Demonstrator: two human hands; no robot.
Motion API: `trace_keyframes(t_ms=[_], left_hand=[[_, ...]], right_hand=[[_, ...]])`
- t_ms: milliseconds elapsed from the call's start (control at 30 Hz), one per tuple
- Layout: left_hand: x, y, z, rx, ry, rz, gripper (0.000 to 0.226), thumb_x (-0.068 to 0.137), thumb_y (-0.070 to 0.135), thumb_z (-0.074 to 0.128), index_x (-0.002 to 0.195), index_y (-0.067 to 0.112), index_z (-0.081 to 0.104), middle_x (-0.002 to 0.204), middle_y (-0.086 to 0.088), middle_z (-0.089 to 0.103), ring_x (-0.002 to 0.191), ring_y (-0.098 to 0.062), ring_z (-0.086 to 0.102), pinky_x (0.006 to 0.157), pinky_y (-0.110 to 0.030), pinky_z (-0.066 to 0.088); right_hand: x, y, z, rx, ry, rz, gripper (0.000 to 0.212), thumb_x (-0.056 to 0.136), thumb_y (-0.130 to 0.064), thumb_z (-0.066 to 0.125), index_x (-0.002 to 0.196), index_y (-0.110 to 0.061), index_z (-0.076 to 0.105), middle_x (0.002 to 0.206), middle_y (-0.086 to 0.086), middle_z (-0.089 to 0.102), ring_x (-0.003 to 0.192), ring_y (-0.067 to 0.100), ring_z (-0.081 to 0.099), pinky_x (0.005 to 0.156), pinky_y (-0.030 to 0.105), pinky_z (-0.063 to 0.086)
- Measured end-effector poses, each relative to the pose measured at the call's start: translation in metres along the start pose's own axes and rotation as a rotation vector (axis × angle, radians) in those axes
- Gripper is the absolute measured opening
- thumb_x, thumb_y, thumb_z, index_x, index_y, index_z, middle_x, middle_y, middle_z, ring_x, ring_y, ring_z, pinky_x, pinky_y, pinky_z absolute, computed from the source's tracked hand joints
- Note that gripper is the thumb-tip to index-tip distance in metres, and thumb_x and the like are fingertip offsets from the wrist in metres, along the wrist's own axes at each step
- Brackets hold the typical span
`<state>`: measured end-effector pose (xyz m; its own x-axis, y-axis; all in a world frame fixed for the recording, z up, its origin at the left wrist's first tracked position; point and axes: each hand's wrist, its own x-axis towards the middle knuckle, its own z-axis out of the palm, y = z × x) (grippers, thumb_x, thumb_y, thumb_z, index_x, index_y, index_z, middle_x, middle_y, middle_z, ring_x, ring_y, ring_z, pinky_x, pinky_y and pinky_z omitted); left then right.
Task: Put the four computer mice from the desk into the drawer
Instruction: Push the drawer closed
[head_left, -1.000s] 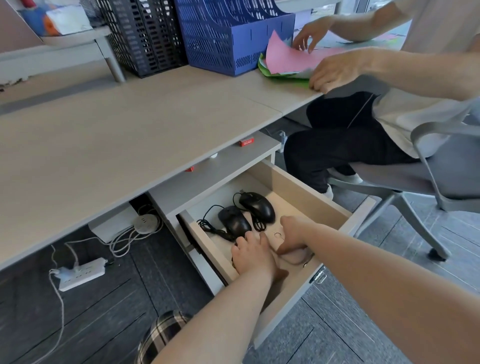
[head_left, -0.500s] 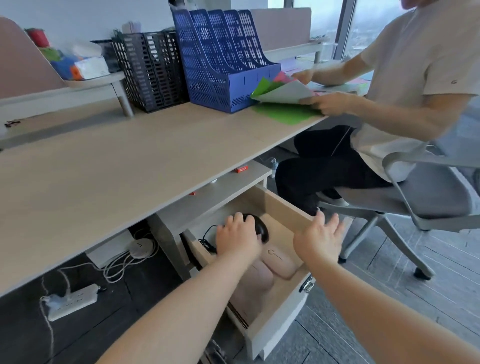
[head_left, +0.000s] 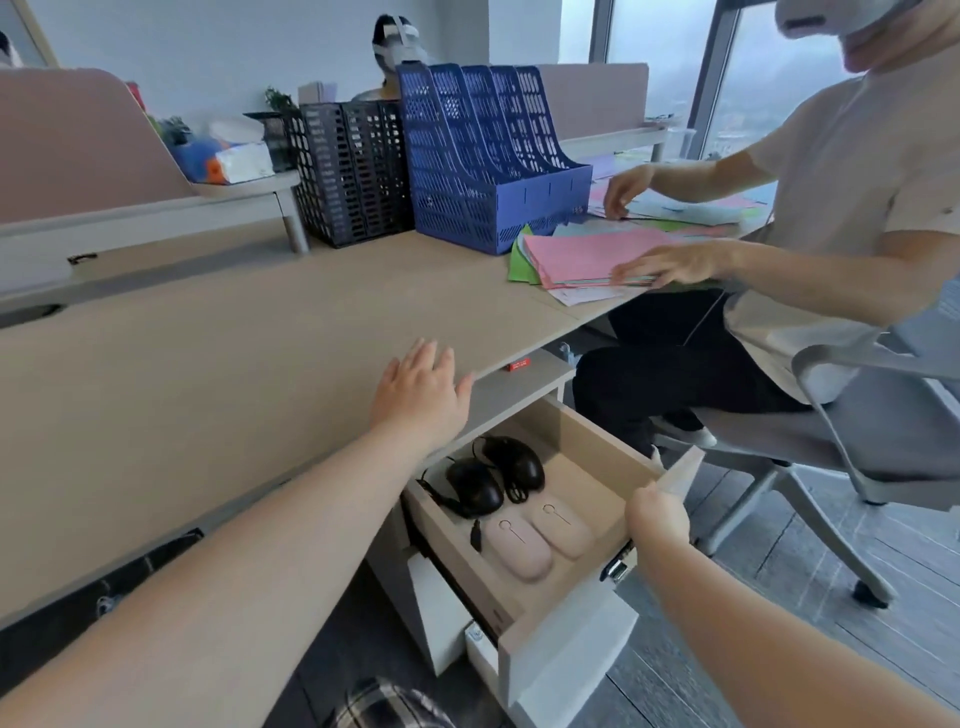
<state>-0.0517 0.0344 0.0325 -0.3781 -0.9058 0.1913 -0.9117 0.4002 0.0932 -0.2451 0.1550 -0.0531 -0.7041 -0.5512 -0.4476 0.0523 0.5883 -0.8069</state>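
Observation:
The wooden drawer (head_left: 587, 447) under the desk (head_left: 208, 364) stands pulled out. Inside it lie two black wired mice (head_left: 475, 486) (head_left: 517, 462) at the back and two pale pink mice (head_left: 517, 548) (head_left: 563, 527) side by side nearer the front. My left hand (head_left: 421, 397) rests flat on the desk's front edge, fingers spread, holding nothing. My right hand (head_left: 657, 514) is at the drawer's front right corner, fingers curled on the top edge of the drawer front.
A blue file rack (head_left: 483, 161) and a black mesh rack (head_left: 353, 171) stand at the desk's back. To the right, a seated person (head_left: 831, 234) handles pink and green papers (head_left: 592, 257). Their grey office chair (head_left: 857, 415) stands close to the drawer.
Both my hands have come out of the drawer. The left one rose onto the desk edge, the right one moved to the drawer front. The view has tilted upward.

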Motion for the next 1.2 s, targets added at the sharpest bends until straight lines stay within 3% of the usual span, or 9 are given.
trace_keyframes(t_ms=[67,133,267,333,467,567,700,867,1200], left_hand=[[0.008,-0.011,0.001,-0.027,-0.071,-0.027,0.058,0.102,0.045,0.019,0.15,0.012,0.021,0.161,-0.007,0.013,0.147,-0.02,0.008,0.118,-0.04,0.008],[0.017,-0.022,0.001,-0.062,-0.144,-0.045,0.059,0.102,0.047,0.018,0.15,0.012,0.023,0.16,-0.006,0.015,0.147,-0.019,0.009,0.117,-0.039,0.01],[0.032,-0.043,0.004,-0.098,-0.224,-0.05,0.059,0.102,0.048,0.019,0.151,0.016,0.022,0.161,-0.002,0.013,0.147,-0.017,0.008,0.117,-0.038,0.01],[0.037,-0.052,0.008,-0.078,-0.233,-0.04,0.06,0.101,0.051,0.018,0.152,0.02,0.018,0.162,0.001,0.007,0.147,-0.016,0.005,0.117,-0.039,0.007],[0.051,-0.063,0.015,-0.062,-0.227,0.017,0.061,0.1,0.054,0.019,0.153,0.024,0.014,0.162,0.005,0.004,0.147,-0.012,0.002,0.118,-0.038,0.003],[0.058,-0.067,0.018,-0.059,-0.23,0.046,0.061,0.1,0.054,0.018,0.153,0.025,0.012,0.162,0.007,0.003,0.147,-0.01,0.001,0.118,-0.038,0.002],[0.064,-0.07,0.021,-0.054,-0.229,0.057,0.061,0.099,0.055,0.018,0.153,0.027,0.011,0.161,0.008,0.002,0.147,-0.008,0.0,0.118,-0.038,0.002],[0.066,-0.07,0.022,-0.053,-0.225,0.055,0.061,0.099,0.055,0.019,0.153,0.026,0.01,0.162,0.008,0.001,0.147,-0.007,0.0,0.118,-0.037,0.003],[0.068,-0.07,0.023,-0.053,-0.207,0.054,0.061,0.099,0.055,0.02,0.152,0.026,0.012,0.162,0.008,0.002,0.147,-0.008,0.001,0.119,-0.037,0.004]], right_hand=[[-0.004,-0.006,0.004,-0.575,-0.05,-0.143,0.05,0.098,-0.015,0.045,0.142,0.005,0.034,0.133,0.01,0.053,0.12,0.017,0.055,0.095,0.014,0.045],[0.006,-0.012,0.016,-0.653,-0.055,-0.21,0.053,0.099,-0.015,0.044,0.144,0.006,0.029,0.146,0.019,0.041,0.133,0.025,0.044,0.106,0.026,0.037],[0.026,-0.012,0.043,-0.172,0.032,-0.113,0.039,0.102,-0.018,0.027,0.131,0.001,0.046,0.117,0.021,0.057,0.105,0.035,0.055,0.083,0.043,0.045],[0.043,-0.009,0.061,0.008,0.042,-0.081,0.037,0.102,-0.023,0.023,0.112,0.0,0.049,0.094,0.016,0.053,0.083,0.029,0.05,0.067,0.036,0.04],[0.052,-0.015,0.091,-0.042,-0.003,-0.166,0.026,0.1,-0.023,0.031,0.114,-0.015,0.051,0.086,0.005,0.052,0.085,0.024,0.05,0.067,0.031,0.041],[0.056,-0.021,0.105,-0.093,0.02,-0.192,0.035,0.101,-0.021,0.03,0.13,-0.012,0.047,0.11,0.014,0.059,0.096,0.03,0.057,0.078,0.036,0.043],[0.062,-0.027,0.117,-0.194,-0.012,-0.255,0.03,0.101,-0.021,0.029,0.115,-0.002,0.049,0.099,0.024,0.058,0.075,0.028,0.051,0.071,0.036,0.041],[0.054,-0.034,0.138,-0.2,-0.073,-0.328,0.04,0.103,-0.024,0.033,0.133,-0.004,0.047,0.13,0.017,0.059,0.117,0.034,0.056,0.097,0.039,0.043],[0.06,-0.029,0.16,-0.298,-0.07,-0.317,0.04,0.104,-0.02,0.021,0.139,-0.006,0.035,0.091,0.014,0.053,0.077,0.022,0.045,0.07,0.029,0.033]])
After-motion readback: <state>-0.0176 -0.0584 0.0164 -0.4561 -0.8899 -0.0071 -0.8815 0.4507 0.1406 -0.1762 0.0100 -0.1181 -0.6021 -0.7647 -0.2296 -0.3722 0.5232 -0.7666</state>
